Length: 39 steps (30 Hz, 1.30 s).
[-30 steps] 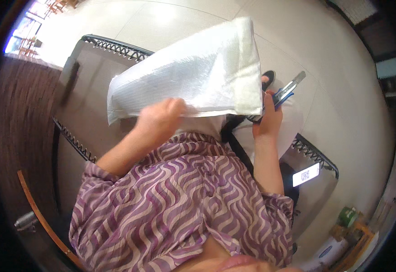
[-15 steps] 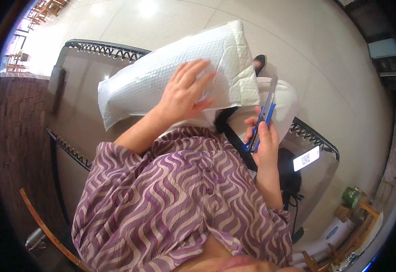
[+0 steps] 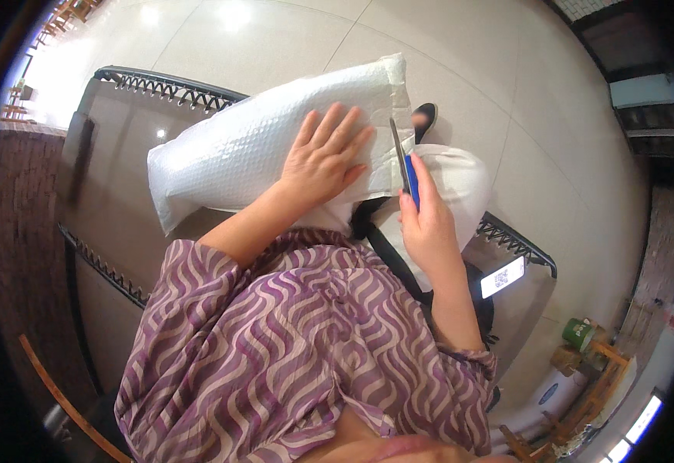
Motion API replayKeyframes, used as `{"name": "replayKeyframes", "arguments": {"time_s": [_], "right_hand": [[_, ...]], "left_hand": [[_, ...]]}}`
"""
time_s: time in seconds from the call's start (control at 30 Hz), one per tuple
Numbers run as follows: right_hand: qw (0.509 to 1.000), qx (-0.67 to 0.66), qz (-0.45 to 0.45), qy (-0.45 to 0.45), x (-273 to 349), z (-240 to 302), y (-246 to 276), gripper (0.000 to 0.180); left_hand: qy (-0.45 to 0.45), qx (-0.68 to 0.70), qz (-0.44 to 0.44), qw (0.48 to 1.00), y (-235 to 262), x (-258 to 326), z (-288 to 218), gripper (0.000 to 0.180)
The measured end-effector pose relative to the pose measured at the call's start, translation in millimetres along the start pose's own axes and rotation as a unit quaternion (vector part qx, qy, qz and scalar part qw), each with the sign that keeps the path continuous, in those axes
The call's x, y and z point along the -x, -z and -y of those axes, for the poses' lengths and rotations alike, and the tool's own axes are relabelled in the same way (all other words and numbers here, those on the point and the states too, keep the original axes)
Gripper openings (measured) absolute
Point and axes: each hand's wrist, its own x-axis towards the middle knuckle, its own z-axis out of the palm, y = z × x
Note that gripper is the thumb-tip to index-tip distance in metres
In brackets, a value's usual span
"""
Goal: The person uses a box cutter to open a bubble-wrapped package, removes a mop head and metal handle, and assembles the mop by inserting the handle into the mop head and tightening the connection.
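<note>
A silvery-white bubble mailer [image 3: 229,139] lies across my lap, its folded end to the right. My left hand [image 3: 325,150] rests flat on top of it with the fingers spread. In my right hand [image 3: 428,212] is a blue utility knife [image 3: 412,179], gripped by its handle. Its long extended blade points away from me, over the mailer's right end. Whether the blade touches the mailer, I cannot tell.
I sit on a grey folding cot with a black laced frame [image 3: 171,91]. A phone [image 3: 503,276] with a lit screen lies on a black bag at my right. A green can [image 3: 578,333] stands by wooden furniture at lower right. A brick wall [image 3: 28,231] is on the left.
My left hand has come down flat on the mailer. The right hand has moved up and left, bringing the knife from beside the mailer to over its right end.
</note>
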Motion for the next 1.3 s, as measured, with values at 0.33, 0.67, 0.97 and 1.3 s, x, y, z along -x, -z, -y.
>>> {"name": "replayKeyframes", "arguments": {"time_s": [0.33, 0.67, 0.97, 1.3], "right_hand": [[0.996, 0.091, -0.006, -0.013, -32, 6, -1, 0.047], [0.997, 0.07, -0.018, -0.01, -24, 23, 5, 0.05], [0.99, 0.119, -0.038, 0.067, -25, 26, 12, 0.05], [0.963, 0.265, 0.026, -0.028, -30, 35, 22, 0.049]], "left_hand": [[0.051, 0.137, -0.056, 0.988, 18, -37, 23, 0.061], [0.068, 0.238, 0.234, 0.94, -16, -167, 71, 0.055], [0.129, 0.279, 0.144, 0.941, 1, -159, 47, 0.044], [0.156, 0.287, 0.086, 0.941, 10, -169, 36, 0.039]]}}
